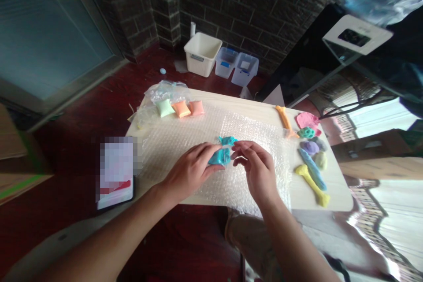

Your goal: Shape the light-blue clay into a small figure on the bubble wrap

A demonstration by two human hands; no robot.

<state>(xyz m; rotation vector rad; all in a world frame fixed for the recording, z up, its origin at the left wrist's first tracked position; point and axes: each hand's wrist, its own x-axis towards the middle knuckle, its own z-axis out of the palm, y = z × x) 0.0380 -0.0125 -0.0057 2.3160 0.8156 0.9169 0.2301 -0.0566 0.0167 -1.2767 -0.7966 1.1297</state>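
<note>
Blue and glossy, the small packet (220, 157) is pinched in the left hand (193, 165) over bubble wrap (211, 119), long axis sideways, free end toward the right hand (259, 169), whose curled fingers' grip is unclear. Coloured pieces (312, 185) look shaped; three pillow packets (181, 109) seem unopened.

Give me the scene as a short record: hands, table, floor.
Left hand: grips blue packet
Right hand: beside packet, curled; contact unclear
Beyond packet: blue piece
Below hands: bubble wrap
Table, far left: green packet, orange packet, pink packet
Table, right: yellow piece, purple lump, others
Floor: white bin, two clear bins
</note>
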